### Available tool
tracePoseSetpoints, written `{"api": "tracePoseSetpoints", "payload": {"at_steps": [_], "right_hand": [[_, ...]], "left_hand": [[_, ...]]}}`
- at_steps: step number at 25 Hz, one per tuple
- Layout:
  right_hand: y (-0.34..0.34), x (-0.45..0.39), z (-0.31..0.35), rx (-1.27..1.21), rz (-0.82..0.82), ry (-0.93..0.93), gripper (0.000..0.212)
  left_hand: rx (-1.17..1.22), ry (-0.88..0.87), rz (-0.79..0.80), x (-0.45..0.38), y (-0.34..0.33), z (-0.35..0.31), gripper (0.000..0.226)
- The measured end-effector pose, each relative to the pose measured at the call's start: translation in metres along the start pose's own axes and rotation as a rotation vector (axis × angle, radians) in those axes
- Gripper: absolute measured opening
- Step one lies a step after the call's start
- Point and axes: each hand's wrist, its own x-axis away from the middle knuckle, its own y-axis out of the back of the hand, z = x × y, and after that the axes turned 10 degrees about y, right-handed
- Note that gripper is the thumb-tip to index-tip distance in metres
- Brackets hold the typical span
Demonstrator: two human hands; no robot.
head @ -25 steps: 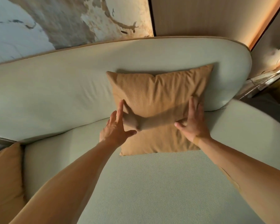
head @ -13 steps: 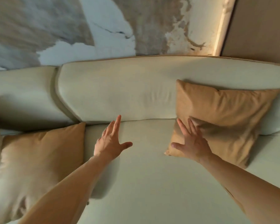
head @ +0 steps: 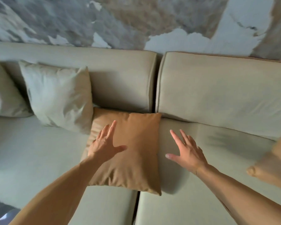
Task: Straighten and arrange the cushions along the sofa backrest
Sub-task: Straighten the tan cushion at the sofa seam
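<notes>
Head view, looking down at a pale sofa [head: 217, 88]. Left of the left hand [head: 104, 146], a cream cushion [head: 58, 96] leans on the backrest, with another at the frame edge. The left hand, fingers spread and holding nothing, hovers over a tan cushion [head: 136, 153] lying flat across the seat seam. The right hand [head: 187, 151], equally open and empty, hangs just right of that cushion. Far right, a second tan cushion [head: 272, 166] shows blurred; half a second ago the right hand touched it. Attention has shifted leftward, so the flat cushion looks next to stand up.
</notes>
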Motion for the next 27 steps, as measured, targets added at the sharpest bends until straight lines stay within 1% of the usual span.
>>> {"api": "tracePoseSetpoints", "payload": {"at_steps": [4, 7, 10, 12, 15, 18, 22, 25, 27], "right_hand": [[-0.027, -0.047, 0.04, -0.023, 0.041, -0.013, 0.092], [-0.051, -0.078, 0.056, -0.09, 0.089, -0.066, 0.097], [-0.077, -0.107, 0.064, -0.276, 0.106, -0.139, 0.105], [-0.088, -0.121, 0.063, -0.395, 0.108, -0.194, 0.108], [-0.097, -0.137, 0.056, -0.488, 0.091, -0.27, 0.121], [-0.096, -0.145, 0.054, -0.607, 0.076, -0.319, 0.133], [-0.09, -0.135, 0.061, -0.73, 0.033, -0.307, 0.133], [-0.083, -0.116, 0.063, -0.767, -0.013, -0.303, 0.134], [-0.073, -0.101, 0.059, -0.802, -0.078, -0.297, 0.135]], "left_hand": [[0.007, 0.108, 0.041, -0.023, 0.0, 0.07, 0.118], [0.066, 0.208, 0.156, -0.045, -0.009, 0.106, 0.125], [0.232, 0.268, 0.302, -0.068, -0.024, 0.122, 0.136], [0.297, 0.248, 0.351, -0.082, -0.035, 0.124, 0.135], [0.371, 0.191, 0.353, -0.097, -0.048, 0.124, 0.137], [0.404, 0.208, 0.347, -0.104, -0.051, 0.121, 0.14], [0.382, 0.206, 0.293, -0.095, -0.046, 0.109, 0.142], [0.385, 0.178, 0.262, -0.081, -0.034, 0.092, 0.14], [0.373, 0.137, 0.218, -0.071, -0.025, 0.075, 0.14]]}}
